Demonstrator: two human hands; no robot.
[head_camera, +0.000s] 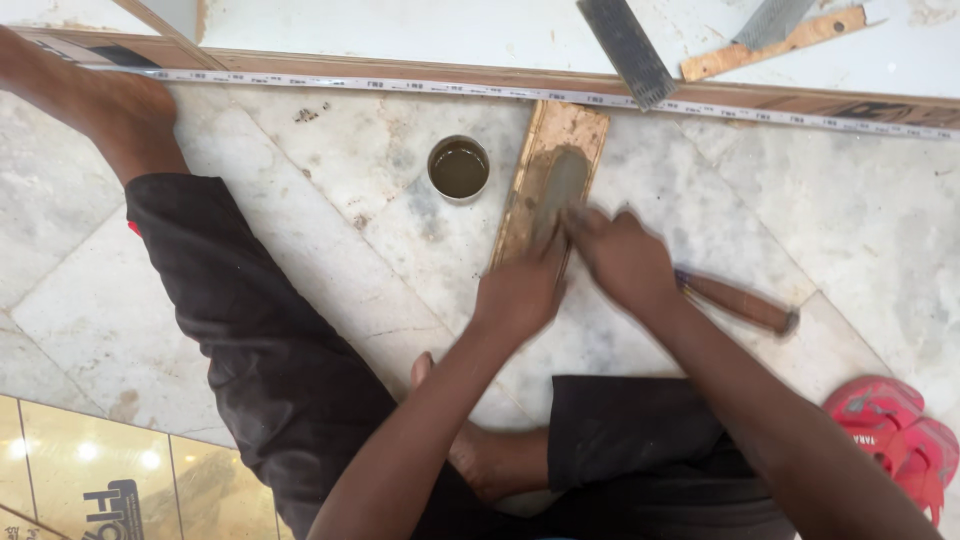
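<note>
Looks like makeshift carpentry spot on indoor floor, not proper shop. Marble floor as bench, person seated on it. Beyond hands: sharpening stone in wood holder, small cup of murky liquid, long timber strip with tape measure, saw blades. Red sandal right of hands.

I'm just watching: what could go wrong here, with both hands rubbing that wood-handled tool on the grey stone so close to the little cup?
The left hand and right hand are blurred with motion on the grey stone in its wooden block; a slip might bring fingers against the tool's edge, which is hidden under them. The small round cup of dark liquid stands close beside the block and could be knocked over. The brown wooden handle juts out sideways and may catch.
</note>
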